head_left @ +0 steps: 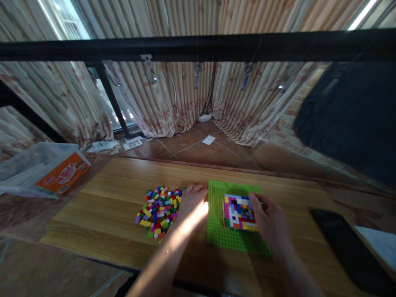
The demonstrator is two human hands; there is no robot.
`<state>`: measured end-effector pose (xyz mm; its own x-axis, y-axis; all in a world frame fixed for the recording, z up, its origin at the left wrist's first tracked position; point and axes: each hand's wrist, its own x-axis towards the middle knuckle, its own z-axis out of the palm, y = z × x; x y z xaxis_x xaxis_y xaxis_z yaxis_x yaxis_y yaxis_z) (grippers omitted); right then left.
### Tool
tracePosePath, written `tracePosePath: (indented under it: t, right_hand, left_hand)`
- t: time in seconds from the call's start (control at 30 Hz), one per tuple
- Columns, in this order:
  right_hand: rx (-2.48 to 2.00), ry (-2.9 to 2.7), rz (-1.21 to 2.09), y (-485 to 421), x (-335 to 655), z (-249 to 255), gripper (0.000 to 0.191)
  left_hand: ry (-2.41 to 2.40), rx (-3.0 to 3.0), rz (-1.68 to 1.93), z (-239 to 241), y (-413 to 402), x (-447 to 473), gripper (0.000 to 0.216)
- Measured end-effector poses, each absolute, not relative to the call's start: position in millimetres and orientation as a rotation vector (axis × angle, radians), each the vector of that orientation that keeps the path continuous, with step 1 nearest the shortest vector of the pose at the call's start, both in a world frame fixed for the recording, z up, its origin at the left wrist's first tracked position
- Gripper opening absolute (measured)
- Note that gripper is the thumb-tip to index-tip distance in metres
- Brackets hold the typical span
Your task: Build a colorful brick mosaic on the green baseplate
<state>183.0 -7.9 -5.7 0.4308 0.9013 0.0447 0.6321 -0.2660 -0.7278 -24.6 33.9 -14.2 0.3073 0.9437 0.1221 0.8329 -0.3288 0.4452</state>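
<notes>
Green baseplate (215, 232) is bearing a brick block (237, 212) the right hand (269, 218) is touching; left of the baseplate, the left hand (192, 201) is resting near loose bricks (159, 208); neither grip is showing clearly.

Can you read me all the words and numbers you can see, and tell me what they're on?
None can be read for sure.
Orange label on the clear tub: white writing, perhaps Chinese characters, too blurred to read.
Printed white card on the floor: dark marks, too small to read.
</notes>
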Motion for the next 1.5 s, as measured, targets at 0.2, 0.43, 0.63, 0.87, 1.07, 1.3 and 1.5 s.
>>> tracePosePath:
  t: [0.2,0.43,0.63,0.87,1.07,1.3,1.5]
  right_hand:
    - [-1.951,-1.271,0.463,-10,186,-6,0.051]
    - [-1.900,-1.242,0.424,-10,185,-8,0.044]
    - [-1.864,-1.208,0.414,-9,186,-10,0.038]
    - [-1.776,-1.195,0.421,-10,186,-12,0.032]
    - [-1.737,-1.225,0.397,-11,186,-11,0.028]
    - [-1.683,-1.248,0.407,-12,186,-11,0.029]
    - [-1.700,-1.285,0.415,-14,187,-11,0.029]
  left_hand:
    - [1.595,2.288,0.493,-16,33,-36,0.026]
    - [1.635,2.338,0.410,-13,30,-49,0.022]
    - [1.655,2.347,0.468,-12,31,-52,0.022]
    - [1.629,2.305,0.505,-3,33,-52,0.023]
    - [1.648,2.276,0.535,-4,32,-51,0.024]
    - [1.734,2.296,0.729,-8,48,-46,0.039]
    - [1.754,2.289,0.599,-22,71,-31,0.038]
